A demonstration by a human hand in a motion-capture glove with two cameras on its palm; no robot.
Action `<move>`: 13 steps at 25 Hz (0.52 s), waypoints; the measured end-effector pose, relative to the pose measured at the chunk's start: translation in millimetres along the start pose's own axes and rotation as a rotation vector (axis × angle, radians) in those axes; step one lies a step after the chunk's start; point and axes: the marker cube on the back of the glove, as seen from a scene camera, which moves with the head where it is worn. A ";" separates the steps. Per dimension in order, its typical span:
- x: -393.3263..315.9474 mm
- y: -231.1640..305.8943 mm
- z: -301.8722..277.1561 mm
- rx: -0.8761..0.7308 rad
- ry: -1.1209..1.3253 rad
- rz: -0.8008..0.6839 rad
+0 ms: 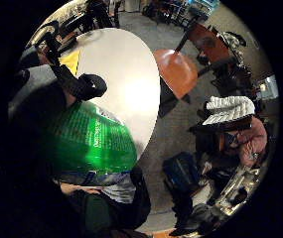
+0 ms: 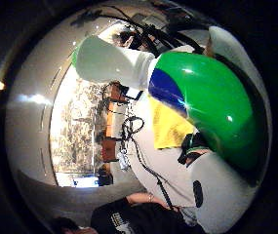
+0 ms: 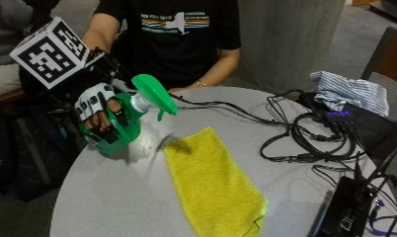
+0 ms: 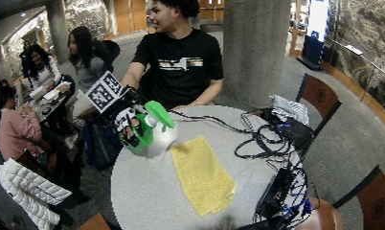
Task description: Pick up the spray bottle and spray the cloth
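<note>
A green spray bottle [image 3: 123,123] with a green trigger head [image 3: 156,94] is held tilted over the table's left edge, its nozzle pointing toward the yellow cloth [image 3: 212,180]. My gloved right hand [image 3: 97,111] grips the bottle's body, fingers curled round it. The cloth lies flat and lengthwise on the round grey table [image 3: 113,202], just beside the bottle. In the wide outside view the bottle [image 4: 141,132], hand [image 4: 125,120] and cloth [image 4: 202,175] stand the same way. The bottle's green body [image 2: 216,102] and white neck [image 2: 109,63] fill the thumb side palm view, with the cloth [image 2: 170,126] beyond. The bottle's label [image 1: 94,141] shows close in the little finger side view.
Black cables [image 3: 303,133] and a power strip [image 3: 346,207] crowd the table's right half, with a striped cloth [image 3: 349,91] on a dark case at the far right. The person's bare hand [image 3: 182,90] rests at the table's far edge. A concrete pillar [image 3: 291,39] stands behind.
</note>
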 end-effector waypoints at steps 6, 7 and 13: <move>-4.5 -1.7 2.6 -0.039 0.044 0.018; -5.0 -2.1 2.6 -0.046 0.051 0.019; -6.1 -3.4 4.8 -0.086 0.054 0.021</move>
